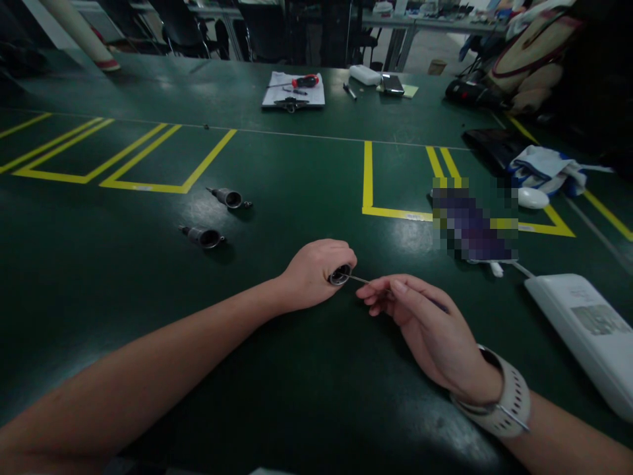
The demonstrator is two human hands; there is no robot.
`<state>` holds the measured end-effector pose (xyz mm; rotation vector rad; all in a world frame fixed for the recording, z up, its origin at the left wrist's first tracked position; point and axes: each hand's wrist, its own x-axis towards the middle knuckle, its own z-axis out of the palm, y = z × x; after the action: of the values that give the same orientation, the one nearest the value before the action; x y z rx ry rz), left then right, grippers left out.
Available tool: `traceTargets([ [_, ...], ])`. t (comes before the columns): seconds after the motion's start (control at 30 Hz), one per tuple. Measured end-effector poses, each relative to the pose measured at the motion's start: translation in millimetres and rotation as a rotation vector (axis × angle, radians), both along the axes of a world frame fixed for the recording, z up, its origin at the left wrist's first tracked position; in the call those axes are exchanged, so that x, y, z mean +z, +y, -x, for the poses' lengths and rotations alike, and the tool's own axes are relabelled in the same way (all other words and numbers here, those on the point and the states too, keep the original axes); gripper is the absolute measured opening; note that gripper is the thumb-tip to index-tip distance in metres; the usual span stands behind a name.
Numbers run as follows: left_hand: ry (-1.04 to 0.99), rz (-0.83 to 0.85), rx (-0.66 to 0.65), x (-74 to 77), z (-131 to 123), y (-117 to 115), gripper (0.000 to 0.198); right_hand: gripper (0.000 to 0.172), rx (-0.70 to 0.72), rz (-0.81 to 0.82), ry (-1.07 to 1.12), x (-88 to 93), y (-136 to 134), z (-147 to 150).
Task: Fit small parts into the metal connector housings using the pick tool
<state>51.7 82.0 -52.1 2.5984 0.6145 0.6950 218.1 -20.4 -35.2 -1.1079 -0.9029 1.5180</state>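
Observation:
My left hand is wrapped round a round metal part, its open dark end facing me. A thin metal rod reaches from my right hand into that opening. My right hand pinches the rod, a dark handle partly showing behind the fingers. Two similar metal parts lie on the green table to the left: a farther one and a nearer one, each with a small ring at its open end.
A clipboard with a red-black screwdriver lies at the back. On the right are a blurred phone, a white power bank, a white oval case and blue-white gloves. Yellow tape marks the table.

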Motion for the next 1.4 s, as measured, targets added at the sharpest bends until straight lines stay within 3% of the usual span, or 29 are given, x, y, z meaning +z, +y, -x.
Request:
traceTargets([
  [0.57,0.078,-0.030,0.078,-2.8,9.4,8.6,0.010,0.022,-0.027,-0.034,0.053,-2.4,0.8,-5.0],
  [0.7,0.067,-0.017,0.083,-3.8,10.0,9.9,0.009,0.021,-0.048,-0.099,-0.029,-3.5,-0.5,-4.5],
  [1.03,0.177,-0.149,0.011,3.5,5.5,2.1,0.011,0.020,0.094,-0.206,-0.354,-1.8,-3.4,-2.9],
  [1.4,0.193,-0.145,0.026,3.6,6.5,1.9,0.011,0.021,0.007,-0.213,-0.189,-8.5,-3.2,-8.7],
])
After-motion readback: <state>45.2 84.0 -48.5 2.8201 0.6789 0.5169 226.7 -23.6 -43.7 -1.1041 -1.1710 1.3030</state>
